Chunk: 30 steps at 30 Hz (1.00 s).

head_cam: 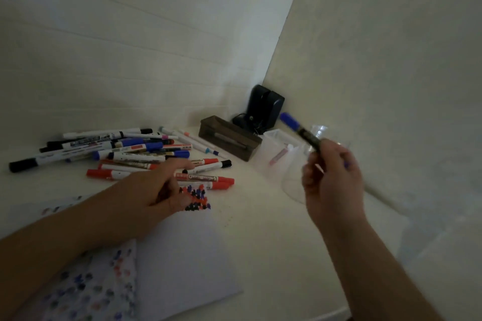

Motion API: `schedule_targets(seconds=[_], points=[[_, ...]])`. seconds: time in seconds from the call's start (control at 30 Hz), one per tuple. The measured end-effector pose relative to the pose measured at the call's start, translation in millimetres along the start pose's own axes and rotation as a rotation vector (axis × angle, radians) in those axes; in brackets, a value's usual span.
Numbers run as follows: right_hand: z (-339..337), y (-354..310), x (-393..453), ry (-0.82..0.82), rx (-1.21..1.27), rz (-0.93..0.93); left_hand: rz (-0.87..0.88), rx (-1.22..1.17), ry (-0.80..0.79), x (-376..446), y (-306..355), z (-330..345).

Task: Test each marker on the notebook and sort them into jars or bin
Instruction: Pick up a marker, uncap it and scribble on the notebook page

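My right hand [332,177] holds a blue-capped marker [300,129] in the air, cap pointing up and left, above the clear jars [317,133]. My left hand [159,187] rests on the open notebook [187,255], fingers loosely curled over a patch of red, blue and black test marks [198,197]. A pile of several markers [125,151] in red, blue and black lies on the white table beyond the notebook. A clear square jar [276,154] holds one pinkish marker.
A dark wooden box [229,138] stands behind the pile, left of the jars. A black device [263,109] sits in the wall corner. Walls close off the back and right side. The table's front edge [326,313] runs at the lower right.
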State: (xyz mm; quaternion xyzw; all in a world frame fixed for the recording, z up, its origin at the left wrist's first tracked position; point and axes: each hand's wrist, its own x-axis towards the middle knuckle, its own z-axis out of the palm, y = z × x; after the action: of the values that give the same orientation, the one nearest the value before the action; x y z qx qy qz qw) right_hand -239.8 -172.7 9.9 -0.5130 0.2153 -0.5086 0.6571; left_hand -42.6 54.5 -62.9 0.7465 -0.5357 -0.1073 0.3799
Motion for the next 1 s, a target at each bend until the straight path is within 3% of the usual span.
schedule_targets(seconds=[0.07,0.13,0.5,0.6,0.73,0.83,0.9,1.0], points=[[-20,-21,21,0.199,0.052,-0.109,-0.012,0.043,-0.023,-2,-7,-1],[-33,-28,34,0.241,0.025,-0.117,0.003,0.064,-0.030,-3,-9,-3],[-22,-14,44,0.138,-0.071,-0.050,-0.017,0.272,0.077,-1,-22,-7],[4,22,23,-0.056,-0.300,-0.034,-0.021,0.296,0.137,3,-30,-8],[54,77,-2,-0.550,-0.855,-0.109,-0.057,0.335,0.266,5,-44,-11],[89,93,11,-0.797,-1.171,-0.206,-0.086,0.365,0.318,3,-50,-14],[103,102,26,-0.825,-1.232,-0.227,-0.136,0.443,0.364,5,-54,-20],[104,122,34,-0.651,-1.119,-0.336,-0.255,0.525,0.510,7,-63,-34]])
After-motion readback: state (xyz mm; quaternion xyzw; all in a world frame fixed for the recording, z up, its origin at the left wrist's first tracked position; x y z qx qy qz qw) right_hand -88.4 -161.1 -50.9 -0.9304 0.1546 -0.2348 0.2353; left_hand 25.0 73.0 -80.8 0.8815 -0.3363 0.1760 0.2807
